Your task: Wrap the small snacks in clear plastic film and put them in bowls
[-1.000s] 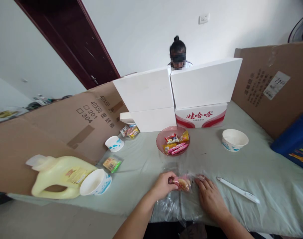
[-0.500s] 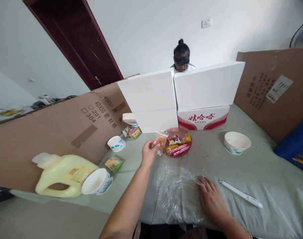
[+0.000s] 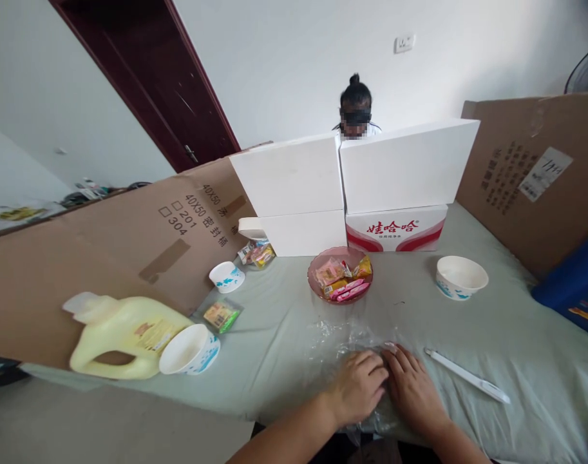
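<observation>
My left hand (image 3: 360, 386) is closed low over the clear plastic bag (image 3: 339, 338), its fingers curled down and the fingertips hidden. Right beside it, my right hand (image 3: 413, 388) is also closed, with the edge of the bag under its fingertips. Beyond the bag stands a pink glass bowl (image 3: 314, 288) with several wrapped snacks. A clear packet of snacks (image 3: 330, 272) lies on the left of the heap, with pink-wrapped bars (image 3: 352, 290) in front. To the right of my right hand lies a white utility knife (image 3: 467, 376).
A pale yellow jug (image 3: 129, 338) and paper bowls (image 3: 190, 351) stand at left, beside a small packaged snack (image 3: 221, 316). Another paper bowl (image 3: 462, 277) and a blue container (image 3: 571, 283) are at right. White boxes (image 3: 395, 171) and cardboard walls (image 3: 105, 251) border the table; a person (image 3: 355, 106) sits behind.
My left hand has let go of the snack packet, which now lies in the pink bowl. It has come back toward me onto the plastic bag. My right hand has stayed in place.
</observation>
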### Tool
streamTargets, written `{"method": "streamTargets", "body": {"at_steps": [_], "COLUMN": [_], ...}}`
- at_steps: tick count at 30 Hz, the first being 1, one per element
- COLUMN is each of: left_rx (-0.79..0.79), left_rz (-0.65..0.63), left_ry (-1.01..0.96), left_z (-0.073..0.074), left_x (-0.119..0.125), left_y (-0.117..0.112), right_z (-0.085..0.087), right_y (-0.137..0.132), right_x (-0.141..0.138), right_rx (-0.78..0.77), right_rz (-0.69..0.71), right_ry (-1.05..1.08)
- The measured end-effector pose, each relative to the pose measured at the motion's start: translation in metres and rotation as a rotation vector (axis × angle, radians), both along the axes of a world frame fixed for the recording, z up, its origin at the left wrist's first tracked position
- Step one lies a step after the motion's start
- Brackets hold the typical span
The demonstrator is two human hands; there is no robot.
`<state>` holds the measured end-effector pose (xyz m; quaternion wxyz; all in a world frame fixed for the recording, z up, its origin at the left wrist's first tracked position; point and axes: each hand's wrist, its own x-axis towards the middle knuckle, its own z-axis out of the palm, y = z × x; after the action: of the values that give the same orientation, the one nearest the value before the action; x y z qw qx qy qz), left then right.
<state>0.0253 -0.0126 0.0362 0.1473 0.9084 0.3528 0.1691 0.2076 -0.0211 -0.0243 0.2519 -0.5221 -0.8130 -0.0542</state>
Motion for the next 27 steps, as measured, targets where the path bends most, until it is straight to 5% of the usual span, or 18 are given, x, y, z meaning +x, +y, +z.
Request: {"method": "streamTargets", "body": {"at_steps": [2, 4, 9, 12, 14, 18, 21, 27], "left_rx": [0.028, 0.018, -0.056, -0.072, -0.089, -0.137, -0.086, -0.126], "left_rz": [0.095, 0.050, -0.083, -0.049, 0.014, 0.162, 0.260, 0.035], "left_ry": [0.107, 0.164, 0.180, 0.170, 0.190, 0.296, 0.279, 0.021], "left_z": [-0.015, -0.021, -0.017, -0.016, -0.017, -0.022, -0.024, -0.006], "left_x": [-0.005, -0.013, -0.013, -0.008, -0.014, -0.053, -0.088, -0.117], "left_y": [-0.001, 0.000, -0.006, -0.007, -0.003, 0.010, 0.011, -0.017], "right_z": [0.005, 0.016, 0.045, 0.036, 0.019, -0.007, -0.004, 0.042], "right_y": [-0.012, -0.025, -0.029, -0.006, 0.009, 0.022, 0.019, -0.008], "right_x": [0.004, 0.005, -0.008, -0.014, -0.008, 0.018, 0.039, 0.065], "right_rx": [0.020, -0.025, -0.148, -0.121, -0.124, -0.163, -0.212, -0.429], "right_rz": [-0.024, -0.080, -0.006, 0.094, 0.044, -0.077, -0.062, 0.366], "right_ry": [-0.026, -0.040, 0.045, 0.046, 0.002, -0.070, -0.053, 0.040]}}
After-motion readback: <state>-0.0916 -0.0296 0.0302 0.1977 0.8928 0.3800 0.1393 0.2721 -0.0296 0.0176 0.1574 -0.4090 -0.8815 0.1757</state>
